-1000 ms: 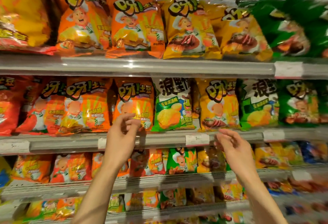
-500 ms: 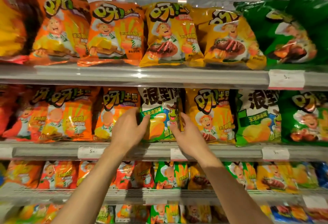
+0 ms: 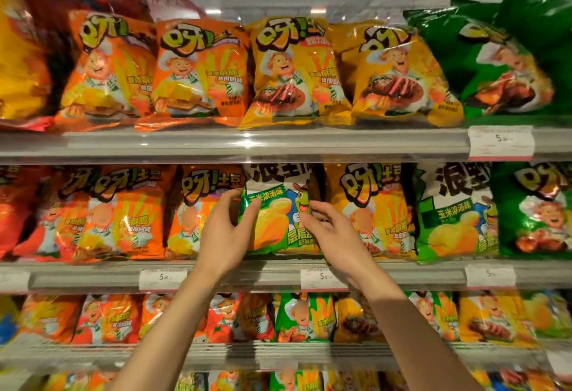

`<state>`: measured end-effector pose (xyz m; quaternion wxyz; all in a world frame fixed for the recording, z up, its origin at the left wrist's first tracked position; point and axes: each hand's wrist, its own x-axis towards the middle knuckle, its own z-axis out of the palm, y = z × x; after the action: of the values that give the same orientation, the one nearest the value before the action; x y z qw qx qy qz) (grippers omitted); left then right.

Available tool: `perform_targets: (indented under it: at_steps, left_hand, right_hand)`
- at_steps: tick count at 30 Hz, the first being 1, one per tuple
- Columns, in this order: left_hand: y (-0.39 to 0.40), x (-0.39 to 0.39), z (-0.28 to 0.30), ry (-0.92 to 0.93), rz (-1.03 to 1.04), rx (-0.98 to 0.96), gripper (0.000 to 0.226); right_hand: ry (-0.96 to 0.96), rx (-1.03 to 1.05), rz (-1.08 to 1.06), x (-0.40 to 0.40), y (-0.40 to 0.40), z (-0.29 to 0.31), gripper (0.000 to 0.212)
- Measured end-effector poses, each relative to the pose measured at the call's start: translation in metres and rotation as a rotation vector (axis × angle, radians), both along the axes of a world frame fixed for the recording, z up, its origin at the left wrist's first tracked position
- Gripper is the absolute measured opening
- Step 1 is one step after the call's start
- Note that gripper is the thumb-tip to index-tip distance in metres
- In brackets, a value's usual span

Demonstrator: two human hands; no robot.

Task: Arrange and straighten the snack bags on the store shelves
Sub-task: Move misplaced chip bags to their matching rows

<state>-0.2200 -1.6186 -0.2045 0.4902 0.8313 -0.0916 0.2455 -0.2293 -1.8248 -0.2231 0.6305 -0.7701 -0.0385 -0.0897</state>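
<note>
A green and white snack bag (image 3: 275, 214) stands upright on the middle shelf (image 3: 263, 276), between an orange bag (image 3: 198, 205) on its left and a yellow bag (image 3: 374, 211) on its right. My left hand (image 3: 226, 236) grips the green and white bag's left edge, thumb on the front and fingers round the side. My right hand (image 3: 334, 236) pinches the same bag's right edge with curled fingers. Both forearms rise from the bottom of the head view.
The top shelf (image 3: 278, 143) carries orange, yellow and green bags. A second green and white bag (image 3: 455, 211) and a dark green bag (image 3: 532, 208) stand to the right on the middle shelf. Price tags (image 3: 322, 277) hang on the shelf rails. Lower shelves hold several smaller bags.
Both hands rose from in front of the shelf rail and closed on the two sides of the green and white bag. The view came closer and tilted upward.
</note>
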Motion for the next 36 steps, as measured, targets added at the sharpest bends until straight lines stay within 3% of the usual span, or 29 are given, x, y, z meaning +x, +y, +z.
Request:
perform_targets:
  at_steps: [2, 11, 14, 20, 26, 30, 33, 34, 36]
  left_hand:
    - [0.004, -0.002, 0.0, 0.018, -0.017, -0.089, 0.044]
    - [0.014, -0.024, -0.014, 0.02, -0.07, -0.252, 0.029]
    - [0.02, -0.031, -0.023, 0.048, -0.111, -0.272, 0.023]
    - [0.037, -0.05, -0.028, 0.12, -0.209, -0.211, 0.026]
    - [0.065, -0.067, -0.037, 0.157, -0.242, -0.2, 0.018]
    - [0.076, -0.079, -0.055, 0.158, -0.254, -0.216, 0.013]
    - [0.073, -0.091, -0.068, 0.219, -0.272, -0.32, 0.013]
    - [0.07, -0.095, -0.072, 0.231, -0.276, -0.343, 0.012]
    - [0.063, -0.103, -0.079, 0.234, -0.283, -0.375, 0.011]
  right_hand:
    - [-0.019, -0.002, -0.009, -0.001, 0.0, 0.003, 0.062]
    - [0.134, 0.026, 0.084, 0.0, 0.016, 0.01, 0.135]
    - [0.174, 0.088, 0.098, -0.001, 0.021, 0.003, 0.145]
    - [0.129, 0.079, 0.031, -0.027, 0.025, -0.01, 0.109]
    - [0.131, 0.015, -0.154, -0.078, 0.023, -0.01, 0.123]
    - [0.176, 0.035, -0.269, -0.118, 0.024, -0.025, 0.077]
    - [0.194, 0.017, -0.334, -0.153, 0.025, -0.039, 0.078]
    - [0.203, 0.023, -0.367, -0.164, 0.023, -0.045, 0.087]
    - [0.225, 0.026, -0.432, -0.183, 0.018, -0.049, 0.068]
